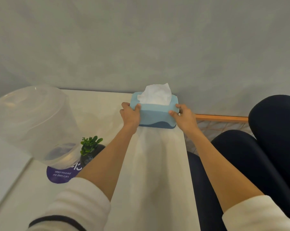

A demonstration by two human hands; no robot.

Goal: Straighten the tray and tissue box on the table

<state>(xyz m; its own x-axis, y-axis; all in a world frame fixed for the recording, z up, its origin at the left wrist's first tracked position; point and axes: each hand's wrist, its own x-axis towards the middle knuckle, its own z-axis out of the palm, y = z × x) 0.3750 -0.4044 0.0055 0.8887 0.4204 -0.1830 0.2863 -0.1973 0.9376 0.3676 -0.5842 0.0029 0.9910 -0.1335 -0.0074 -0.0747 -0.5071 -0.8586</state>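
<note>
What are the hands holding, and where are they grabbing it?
Both hands hold the blue tissue box: left hand on its left end, right hand on its right end.

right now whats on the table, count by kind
tissue box: 1, held between left hand and right hand
clear plastic container: 1
small potted plant: 1
purple round sticker: 1
total: 4

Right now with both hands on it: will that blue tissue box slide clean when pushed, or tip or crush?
The tissue box is low and wide, so it probably slides on the smooth table rather than tips. Its sides look rigid where the left hand and right hand press. Likely light; the loose tissue on top would flop.
</note>
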